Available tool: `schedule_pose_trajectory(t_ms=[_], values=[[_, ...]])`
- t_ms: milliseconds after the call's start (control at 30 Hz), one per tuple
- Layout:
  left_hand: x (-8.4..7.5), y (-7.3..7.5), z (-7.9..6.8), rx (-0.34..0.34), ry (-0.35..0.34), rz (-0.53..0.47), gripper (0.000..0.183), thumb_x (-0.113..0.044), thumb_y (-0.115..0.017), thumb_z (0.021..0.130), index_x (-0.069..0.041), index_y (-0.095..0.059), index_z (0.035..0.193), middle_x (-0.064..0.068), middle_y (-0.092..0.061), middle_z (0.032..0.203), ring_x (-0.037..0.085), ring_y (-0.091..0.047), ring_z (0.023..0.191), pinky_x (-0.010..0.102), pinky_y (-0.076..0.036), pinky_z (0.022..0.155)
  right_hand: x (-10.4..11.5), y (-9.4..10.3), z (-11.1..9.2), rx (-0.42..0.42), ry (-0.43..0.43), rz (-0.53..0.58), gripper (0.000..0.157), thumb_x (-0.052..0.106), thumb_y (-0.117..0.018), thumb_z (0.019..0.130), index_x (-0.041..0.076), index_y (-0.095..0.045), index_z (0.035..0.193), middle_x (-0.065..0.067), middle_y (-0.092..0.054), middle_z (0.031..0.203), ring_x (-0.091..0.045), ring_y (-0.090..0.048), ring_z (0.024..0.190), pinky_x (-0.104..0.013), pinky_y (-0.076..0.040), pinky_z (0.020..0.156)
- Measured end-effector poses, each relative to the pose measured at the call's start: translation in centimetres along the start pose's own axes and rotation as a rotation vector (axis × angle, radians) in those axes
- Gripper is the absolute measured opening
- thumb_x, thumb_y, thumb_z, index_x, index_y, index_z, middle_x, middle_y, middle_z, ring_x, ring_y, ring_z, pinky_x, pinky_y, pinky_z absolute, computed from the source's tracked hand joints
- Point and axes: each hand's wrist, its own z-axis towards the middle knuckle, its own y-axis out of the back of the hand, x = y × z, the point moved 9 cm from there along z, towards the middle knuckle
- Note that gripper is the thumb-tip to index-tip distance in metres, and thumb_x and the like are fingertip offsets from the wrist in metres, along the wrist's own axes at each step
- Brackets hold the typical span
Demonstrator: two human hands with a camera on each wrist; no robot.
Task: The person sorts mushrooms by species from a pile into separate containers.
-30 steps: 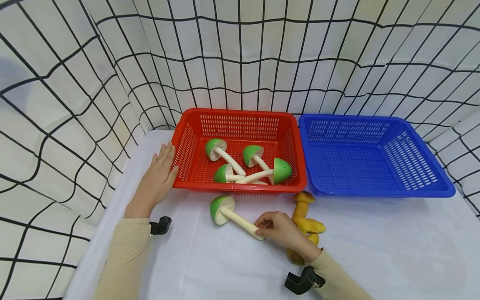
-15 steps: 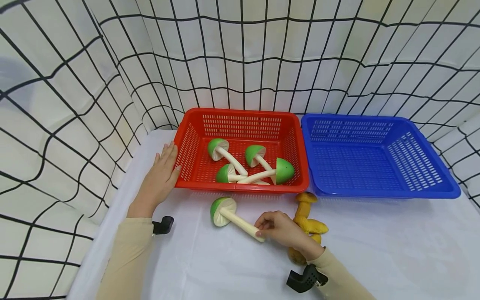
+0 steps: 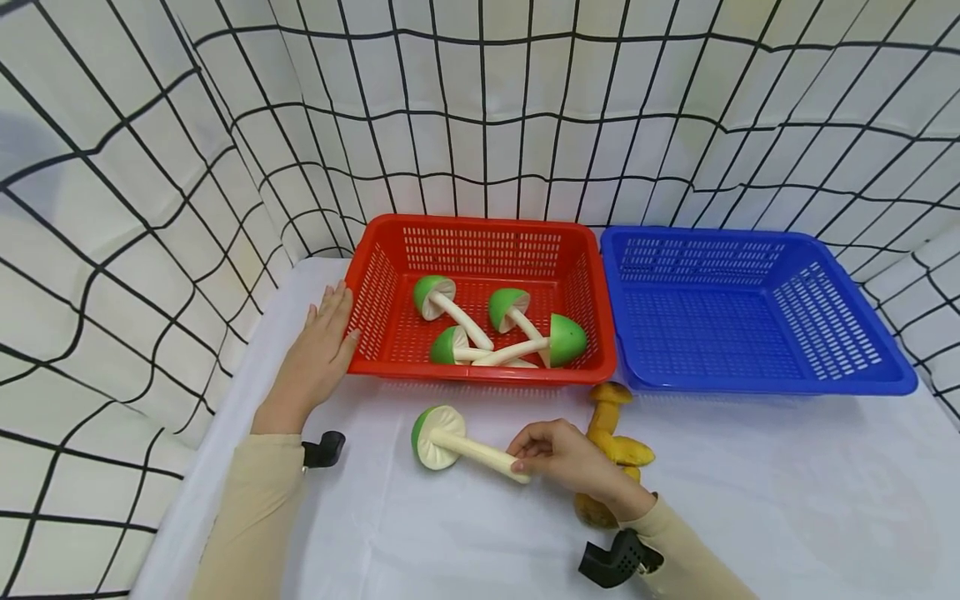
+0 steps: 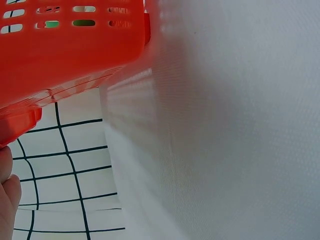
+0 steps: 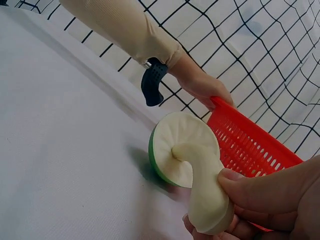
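Note:
My right hand (image 3: 566, 460) pinches the end of the pale stem of a green-capped toy mushroom (image 3: 480, 452), thumb on one side and fingers behind. In the right wrist view the mushroom (image 5: 185, 150) shows its white gills, and its cap casts a shadow on the white cloth. My left hand (image 3: 311, 354) lies with straight fingers against the left rim of the red basket (image 3: 480, 374). Inside this basket lie several more green-capped mushrooms (image 3: 567, 340). In the left wrist view only some fingertips (image 4: 10, 187) show, beside the red rim.
A blue basket (image 3: 765, 387) stands right of the red one. Several yellow-brown toy mushrooms (image 3: 609, 417) lie on the white cloth (image 3: 420, 533), some partly hidden behind my right hand and wrist. Black netting (image 3: 483, 121) over white sheeting encloses the back and sides.
The held mushroom has turned in my right hand, its cap swinging slightly toward me and its gills facing more to the right. My left hand stays at the red basket's rim.

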Motion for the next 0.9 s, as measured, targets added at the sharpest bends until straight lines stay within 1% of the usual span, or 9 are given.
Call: schedule_pose_trajectory(t_ms=[167, 400, 733, 900], values=[[0.1, 0.0, 0.0, -0.003, 0.0, -0.001, 0.057, -0.019, -0.036, 0.099, 0.007, -0.018, 0.147, 0.021, -0.014, 0.154, 0.033, -0.008, 0.143, 0.045, -0.004, 0.115, -0.1, -0.2, -0.1, 0.007, -0.019, 0.03, 0.011, 0.004, -0.069, 0.084, -0.003, -0.068, 0.091, -0.003, -0.064, 0.076, -0.013, -0.057, 0.068, -0.021, -0.048, 0.061], [0.1, 0.0, 0.0, -0.012, -0.003, 0.002, 0.058, -0.019, -0.037, 0.099, 0.007, -0.018, 0.147, 0.021, -0.015, 0.154, 0.032, -0.008, 0.143, 0.045, -0.005, 0.115, 0.0, 0.1, -0.1, -0.001, -0.002, 0.066, 0.012, 0.003, -0.067, 0.085, -0.006, -0.067, 0.093, -0.005, -0.065, 0.077, -0.012, -0.058, 0.068, -0.021, -0.049, 0.062], [0.2, -0.1, 0.0, -0.013, 0.003, -0.006, 0.058, -0.02, -0.037, 0.099, 0.006, -0.017, 0.147, 0.02, -0.014, 0.155, 0.031, -0.008, 0.143, 0.043, -0.004, 0.115, 0.8, 0.8, -0.2, 0.008, -0.023, 0.108, 0.015, 0.005, -0.066, 0.086, -0.006, -0.067, 0.097, -0.005, -0.066, 0.079, -0.014, -0.058, 0.072, -0.024, -0.049, 0.065], [0.2, -0.2, 0.0, -0.017, -0.003, -0.009, 0.058, -0.019, -0.037, 0.099, 0.006, -0.018, 0.147, 0.02, -0.015, 0.155, 0.032, -0.008, 0.143, 0.044, -0.004, 0.115, 1.2, 1.0, -0.2, 0.013, -0.011, 0.129, 0.017, 0.005, -0.066, 0.086, -0.007, -0.066, 0.098, -0.005, -0.066, 0.081, -0.013, -0.058, 0.073, -0.026, -0.05, 0.067]])
